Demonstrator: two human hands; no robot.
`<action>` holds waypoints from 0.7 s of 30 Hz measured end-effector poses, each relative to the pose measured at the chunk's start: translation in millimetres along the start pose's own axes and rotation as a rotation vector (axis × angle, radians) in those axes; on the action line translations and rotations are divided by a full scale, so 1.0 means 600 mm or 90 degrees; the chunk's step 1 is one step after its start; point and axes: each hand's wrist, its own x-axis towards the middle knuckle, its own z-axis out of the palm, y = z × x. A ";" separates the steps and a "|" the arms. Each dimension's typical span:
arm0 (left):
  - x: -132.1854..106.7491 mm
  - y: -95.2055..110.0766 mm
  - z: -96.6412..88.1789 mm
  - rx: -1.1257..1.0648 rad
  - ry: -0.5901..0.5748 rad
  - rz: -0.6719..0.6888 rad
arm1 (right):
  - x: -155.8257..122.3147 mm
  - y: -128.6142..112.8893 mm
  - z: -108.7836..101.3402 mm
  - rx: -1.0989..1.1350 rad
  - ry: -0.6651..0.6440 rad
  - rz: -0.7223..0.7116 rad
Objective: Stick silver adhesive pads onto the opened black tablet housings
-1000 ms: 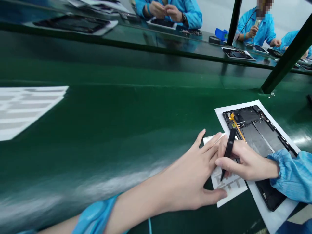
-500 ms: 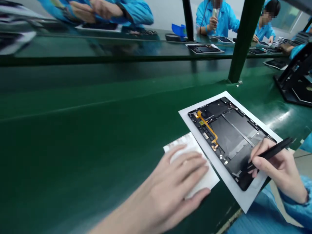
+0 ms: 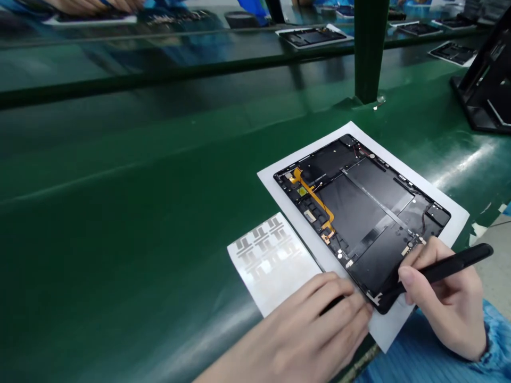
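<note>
Black tablet shell (image 3: 351, 213) on white paper (image 3: 389, 332) on the green counter (image 3: 139, 239), orange ribbon cable (image 3: 316, 199) inside, right hand (image 3: 447, 298) pinching a black tool (image 3: 459, 261) over the shell's near corner, left hand (image 3: 315, 327) beside that corner, fingers loosely bent, patterned sheet (image 3: 279, 282) alongside.

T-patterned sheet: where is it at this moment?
In the head view, the T-patterned sheet lies at lower centre on the table, left of the white paper under the tablet, partly hidden by the left hand.
</note>
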 end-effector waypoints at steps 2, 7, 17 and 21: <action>-0.001 0.000 0.003 -0.016 -0.002 -0.008 | -0.003 -0.001 0.002 -0.004 0.003 0.009; -0.004 0.000 0.006 -0.013 -0.011 -0.011 | -0.004 -0.001 0.008 0.007 0.010 -0.009; -0.014 -0.001 0.008 0.009 -0.020 0.015 | -0.005 0.005 0.007 0.018 0.036 -0.028; -0.014 -0.002 0.011 0.013 -0.025 0.020 | -0.008 0.005 0.009 0.032 0.020 -0.018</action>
